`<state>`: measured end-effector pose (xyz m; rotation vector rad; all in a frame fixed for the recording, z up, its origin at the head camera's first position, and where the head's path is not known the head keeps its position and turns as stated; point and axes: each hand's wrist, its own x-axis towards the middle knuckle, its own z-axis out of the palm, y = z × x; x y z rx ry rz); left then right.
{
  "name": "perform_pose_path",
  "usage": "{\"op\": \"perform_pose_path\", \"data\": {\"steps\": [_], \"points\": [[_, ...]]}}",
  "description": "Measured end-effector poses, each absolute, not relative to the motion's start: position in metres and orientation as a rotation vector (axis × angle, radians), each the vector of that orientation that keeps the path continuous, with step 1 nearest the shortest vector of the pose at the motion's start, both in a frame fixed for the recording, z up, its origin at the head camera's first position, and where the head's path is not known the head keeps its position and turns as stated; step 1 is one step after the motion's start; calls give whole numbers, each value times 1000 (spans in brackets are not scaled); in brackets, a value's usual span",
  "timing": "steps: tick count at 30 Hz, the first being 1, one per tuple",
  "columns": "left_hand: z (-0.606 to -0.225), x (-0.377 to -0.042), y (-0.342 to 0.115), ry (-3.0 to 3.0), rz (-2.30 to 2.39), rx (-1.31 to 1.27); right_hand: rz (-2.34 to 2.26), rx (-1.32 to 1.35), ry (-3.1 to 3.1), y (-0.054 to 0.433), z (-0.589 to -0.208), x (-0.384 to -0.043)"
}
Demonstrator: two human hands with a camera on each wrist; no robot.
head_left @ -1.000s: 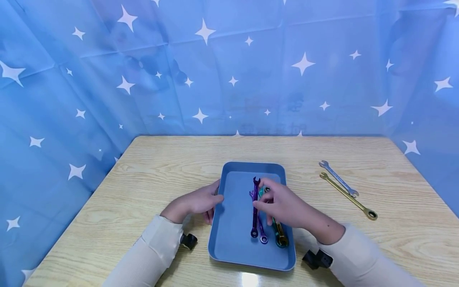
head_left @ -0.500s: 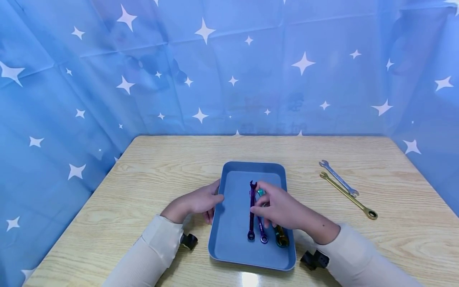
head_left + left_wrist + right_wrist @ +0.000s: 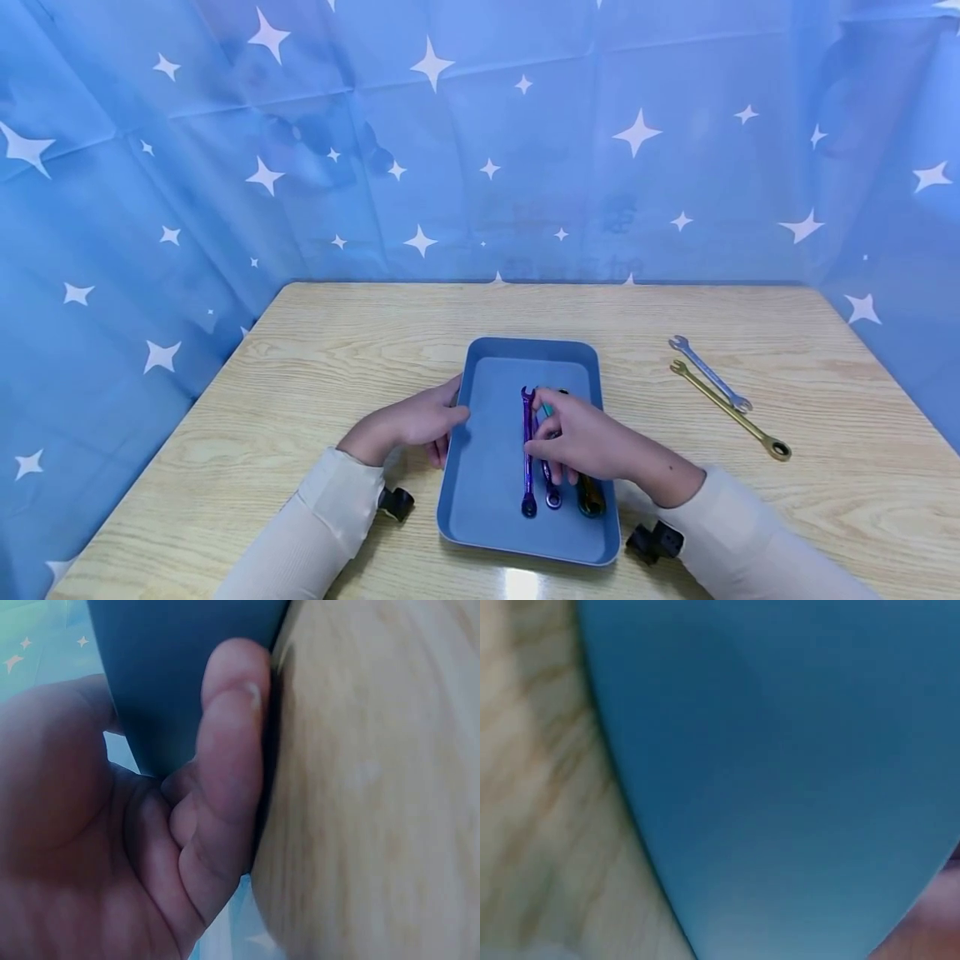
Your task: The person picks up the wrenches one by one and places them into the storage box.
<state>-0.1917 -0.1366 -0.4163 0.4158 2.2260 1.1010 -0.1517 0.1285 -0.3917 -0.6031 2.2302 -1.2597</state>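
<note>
A blue rectangular tray (image 3: 483, 508) stands on the wooden table. My left hand (image 3: 420, 419) grips its left side, thumb over the rim; in the left wrist view the curled fingers (image 3: 229, 757) lie against the outer wall (image 3: 161, 667). Inside the tray, my right hand (image 3: 588, 437) pinches a purple combination wrench (image 3: 528, 475) near its open end. To its right lie a second purple wrench (image 3: 552, 497) and a dark gold one (image 3: 591, 500), partly hidden under the hand. A bit of teal wrench (image 3: 547, 409) shows there too. The tray's wall (image 3: 765, 765) fills most of the right wrist view.
On the table (image 3: 750, 517) to the right of the tray, a silver-blue open-end wrench (image 3: 708, 372) and a gold combination wrench (image 3: 727, 408) lie side by side at a slant. A blue curtain (image 3: 525, 150) with white stars hangs behind and beside the table.
My right hand has brought the purple wrench slightly left and towards me, down along the tray beside the other wrenches. The left hand stays on the tray's side.
</note>
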Motion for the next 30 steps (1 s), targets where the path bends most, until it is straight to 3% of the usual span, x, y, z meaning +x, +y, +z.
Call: {"op": "perform_pose_path", "data": {"steps": [30], "points": [[-418, -193, -135, 2228, 1094, 403, -1092, -586, 2245, 129, -402, -154]]}}
